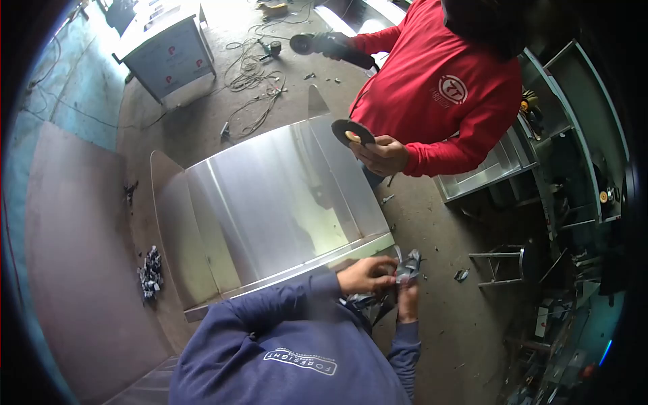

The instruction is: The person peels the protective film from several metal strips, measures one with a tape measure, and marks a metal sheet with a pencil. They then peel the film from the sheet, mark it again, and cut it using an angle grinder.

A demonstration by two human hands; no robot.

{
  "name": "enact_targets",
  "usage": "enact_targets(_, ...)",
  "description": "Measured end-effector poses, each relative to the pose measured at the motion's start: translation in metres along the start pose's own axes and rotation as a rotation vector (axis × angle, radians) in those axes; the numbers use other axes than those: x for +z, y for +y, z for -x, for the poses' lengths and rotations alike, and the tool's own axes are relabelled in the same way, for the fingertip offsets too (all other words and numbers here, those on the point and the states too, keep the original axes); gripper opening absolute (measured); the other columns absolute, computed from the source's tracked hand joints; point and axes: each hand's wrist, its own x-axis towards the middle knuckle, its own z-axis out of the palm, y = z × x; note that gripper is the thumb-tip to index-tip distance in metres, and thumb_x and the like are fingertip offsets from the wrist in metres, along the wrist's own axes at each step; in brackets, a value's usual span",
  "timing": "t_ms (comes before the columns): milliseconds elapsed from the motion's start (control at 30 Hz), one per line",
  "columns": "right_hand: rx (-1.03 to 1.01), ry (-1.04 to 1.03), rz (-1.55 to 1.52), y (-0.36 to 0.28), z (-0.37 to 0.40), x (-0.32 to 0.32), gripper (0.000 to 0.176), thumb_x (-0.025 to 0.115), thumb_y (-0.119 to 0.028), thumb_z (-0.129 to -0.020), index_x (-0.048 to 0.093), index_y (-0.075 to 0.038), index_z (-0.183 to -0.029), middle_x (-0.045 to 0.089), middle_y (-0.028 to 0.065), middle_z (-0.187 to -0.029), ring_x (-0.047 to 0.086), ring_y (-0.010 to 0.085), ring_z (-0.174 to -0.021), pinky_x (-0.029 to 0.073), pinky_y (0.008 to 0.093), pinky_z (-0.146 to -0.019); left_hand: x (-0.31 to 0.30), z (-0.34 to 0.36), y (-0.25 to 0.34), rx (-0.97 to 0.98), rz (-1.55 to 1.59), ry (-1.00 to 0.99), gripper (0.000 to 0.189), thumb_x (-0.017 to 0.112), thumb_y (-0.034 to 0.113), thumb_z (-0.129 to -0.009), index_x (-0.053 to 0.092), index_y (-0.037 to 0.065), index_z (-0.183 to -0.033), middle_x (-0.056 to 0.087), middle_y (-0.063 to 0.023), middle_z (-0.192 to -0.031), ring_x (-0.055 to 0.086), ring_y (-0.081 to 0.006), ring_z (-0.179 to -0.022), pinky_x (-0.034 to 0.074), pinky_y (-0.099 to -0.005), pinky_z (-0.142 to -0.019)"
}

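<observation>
My left hand (368,275) is closed, its fingers pinched against a crumpled grey-silver plastic film (409,265) near the corner of a large sheet-metal piece (270,196). My right hand (408,300) grips the same film from below, with its fingers partly hidden. More crumpled film (370,305) shows under my left wrist. The metal piece is shiny, with side flaps and a folded front edge. Across it stands a person in a red sweatshirt (432,94). One of that person's hands holds an angle grinder (331,46), the other a dark round disc (352,133).
A film-covered metal unit (169,61) stands at the back left. Tangled cables (250,77) cross the floor. A brown panel (81,250) leans along the left wall beside a heap of scraps (151,273). To the right are a stool (501,264) and metal shelving (574,121).
</observation>
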Motion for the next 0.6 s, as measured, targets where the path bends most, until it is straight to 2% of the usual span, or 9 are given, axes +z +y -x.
enact_targets(33, 0.011, -0.004, 0.008, -0.001, 0.004, -0.004, 0.045, 0.071, -0.032, -0.085, 0.06, -0.004, -0.119, 0.067, 0.0115, -0.099, 0.067, 0.0234, -0.087, 0.055, 0.0332, -0.077, 0.001, -0.003, 0.003, 0.075, 0.158, 0.068, 0.031, 0.06, 0.01, -0.091, 0.058, -0.004, -0.119, 0.066, -0.0181, -0.106, 0.062, -0.0204, -0.106, 0.046, -0.034, -0.097)
enact_targets(67, 0.299, -0.232, 0.247, -0.007, 0.014, -0.015, 0.044, 0.075, -0.033, -0.081, 0.066, 0.0, -0.108, 0.069, 0.0115, -0.088, 0.067, 0.022, -0.083, 0.054, 0.0335, -0.074, -0.013, -0.008, 0.007, 0.21, -0.233, 0.069, 0.036, 0.059, 0.0, -0.082, 0.059, -0.002, -0.119, 0.065, -0.0189, -0.107, 0.065, -0.0229, -0.098, 0.052, -0.0353, -0.088)
enact_targets(100, 0.308, -0.221, 0.264, 0.008, 0.018, -0.021, 0.044, 0.075, -0.033, -0.081, 0.066, 0.0, -0.108, 0.069, 0.0115, -0.088, 0.067, 0.022, -0.083, 0.054, 0.0335, -0.074, -0.021, -0.024, -0.01, 0.267, -0.387, 0.173, 0.04, 0.057, -0.001, -0.078, 0.06, 0.001, -0.118, 0.063, -0.0162, -0.114, 0.066, -0.028, -0.091, 0.055, -0.0371, -0.081)
enact_targets(133, 0.311, -0.316, 0.445, 0.036, 0.028, -0.017, 0.046, 0.076, -0.035, -0.078, 0.066, 0.002, -0.104, 0.069, 0.0133, -0.086, 0.067, 0.0227, -0.083, 0.053, 0.0348, -0.074, -0.036, -0.026, -0.007, 0.342, -0.794, 0.35, 0.048, 0.055, 0.0, -0.077, 0.057, 0.006, -0.125, 0.054, -0.0125, -0.132, 0.062, -0.0303, -0.104, 0.057, -0.0354, -0.076)
enact_targets(167, 0.314, -0.408, 0.642, 0.055, 0.04, -0.021, 0.048, 0.078, -0.038, -0.076, 0.067, 0.003, -0.1, 0.07, 0.0151, -0.084, 0.068, 0.0235, -0.083, 0.052, 0.0361, -0.074, -0.048, -0.028, 0.009, 0.369, -1.177, 0.387, 0.054, 0.055, 0.008, -0.08, 0.05, 0.01, -0.134, 0.043, -0.0097, -0.143, 0.047, -0.029, -0.126, 0.052, -0.04, -0.091)
enact_targets(200, 0.298, -0.426, 0.604, 0.074, 0.046, -0.002, 0.048, 0.078, -0.038, -0.076, 0.067, 0.003, -0.1, 0.07, 0.0151, -0.084, 0.068, 0.0235, -0.083, 0.052, 0.0361, -0.074, -0.083, -0.032, -0.011, 0.457, -1.494, 0.325, 0.063, 0.054, 0.016, -0.082, 0.039, 0.015, -0.143, 0.025, -0.0078, -0.155, 0.024, -0.0278, -0.143, 0.036, -0.0474, -0.11)
enact_targets(233, 0.374, -0.282, 0.518, 0.087, 0.049, 0.007, 0.051, 0.079, -0.038, -0.074, 0.067, 0.004, -0.099, 0.07, 0.0178, -0.085, 0.068, 0.0257, -0.083, 0.051, 0.0375, -0.076, -0.109, -0.035, -0.022, 0.415, -1.531, 0.173, 0.064, 0.05, 0.023, -0.085, 0.034, 0.017, -0.146, 0.017, -0.0064, -0.158, 0.013, -0.0268, -0.147, 0.018, -0.0523, -0.118)
enact_targets(367, 0.527, 0.132, 0.617, 0.092, 0.086, -0.023, 0.055, 0.08, -0.041, -0.072, 0.066, 0.005, -0.098, 0.069, 0.0224, -0.09, 0.068, 0.0318, -0.088, 0.05, 0.0414, -0.079, -0.142, -0.059, -0.065, 0.466, -1.654, 0.089, 0.071, 0.051, 0.019, -0.085, 0.023, 0.019, -0.15, 0.013, -0.0051, -0.16, 0.013, -0.0259, -0.147, 0.017, -0.0536, -0.118)
enact_targets(600, 0.639, 0.336, 0.585, 0.143, 0.124, -0.061, 0.066, 0.08, -0.046, -0.071, 0.062, 0.009, -0.102, 0.066, 0.0247, -0.102, 0.064, 0.0346, -0.098, 0.048, 0.0409, -0.084, -0.188, -0.065, -0.049, 0.498, -1.686, 0.131, 0.085, 0.059, 0.016, -0.08, 0.015, 0.019, -0.153, 0.012, -0.0053, -0.16, 0.016, -0.0251, -0.147, 0.019, -0.0531, -0.117)
